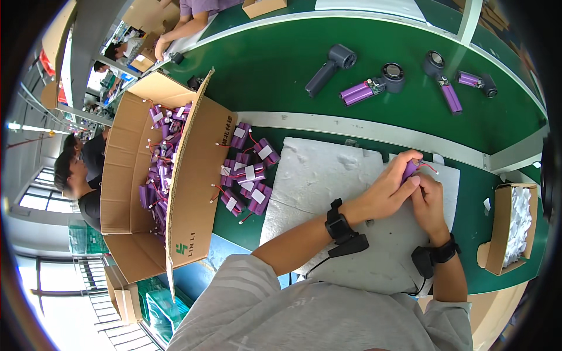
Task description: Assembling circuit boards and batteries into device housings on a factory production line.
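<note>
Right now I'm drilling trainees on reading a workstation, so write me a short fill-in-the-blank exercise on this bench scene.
1. Both hands, left hand and right hand, grip one battery pack coloured ____.
2. The hands work above a white ____ sheet.
3. Loose battery packs lie beside a large open ____ box.
4. The small box at the right hand's side holds ____ pieces.

Missing words: purple; foam; cardboard; white
</note>
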`<act>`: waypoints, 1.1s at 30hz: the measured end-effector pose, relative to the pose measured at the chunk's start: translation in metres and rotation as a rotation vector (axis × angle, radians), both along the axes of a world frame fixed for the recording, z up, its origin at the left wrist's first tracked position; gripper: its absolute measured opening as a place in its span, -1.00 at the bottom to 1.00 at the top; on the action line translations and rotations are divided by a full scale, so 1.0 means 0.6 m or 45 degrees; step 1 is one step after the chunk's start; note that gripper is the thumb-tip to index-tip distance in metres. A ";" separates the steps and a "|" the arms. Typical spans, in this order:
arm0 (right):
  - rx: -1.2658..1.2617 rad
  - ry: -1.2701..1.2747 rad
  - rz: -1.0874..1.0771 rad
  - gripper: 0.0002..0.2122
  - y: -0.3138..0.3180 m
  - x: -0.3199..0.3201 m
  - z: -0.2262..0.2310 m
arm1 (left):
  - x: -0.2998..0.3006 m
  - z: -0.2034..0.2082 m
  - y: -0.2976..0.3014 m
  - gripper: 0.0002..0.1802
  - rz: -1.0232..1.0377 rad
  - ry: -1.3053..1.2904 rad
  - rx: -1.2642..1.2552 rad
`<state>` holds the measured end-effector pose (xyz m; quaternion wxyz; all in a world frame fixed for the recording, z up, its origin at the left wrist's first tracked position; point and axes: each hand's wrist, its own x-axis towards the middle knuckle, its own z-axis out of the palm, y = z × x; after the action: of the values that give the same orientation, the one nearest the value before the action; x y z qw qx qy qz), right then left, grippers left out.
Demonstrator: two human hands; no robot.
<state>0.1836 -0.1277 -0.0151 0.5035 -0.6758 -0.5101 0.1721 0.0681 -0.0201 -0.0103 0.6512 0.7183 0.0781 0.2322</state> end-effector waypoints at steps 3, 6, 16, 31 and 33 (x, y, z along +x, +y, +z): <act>-0.018 0.051 0.064 -0.89 -0.002 0.001 0.004 | 0.001 -0.003 -0.002 -0.59 0.075 -0.063 0.170; -0.004 0.059 0.069 -0.89 -0.004 -0.001 0.007 | 0.001 -0.002 0.000 -0.61 0.022 -0.038 0.203; 0.013 0.108 0.063 -0.87 -0.009 -0.001 -0.004 | 0.003 -0.002 -0.004 -0.65 0.020 -0.058 0.268; -0.039 -0.035 0.066 -0.89 -0.003 0.000 0.009 | 0.005 0.000 0.003 -0.60 0.029 -0.042 0.085; -0.047 -0.013 0.077 -0.90 -0.003 -0.001 0.011 | 0.004 0.000 0.003 -0.60 0.042 -0.048 0.076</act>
<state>0.1830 -0.1296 -0.0084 0.4830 -0.6701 -0.5294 0.1933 0.0708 -0.0186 -0.0100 0.6267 0.7317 0.0707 0.2585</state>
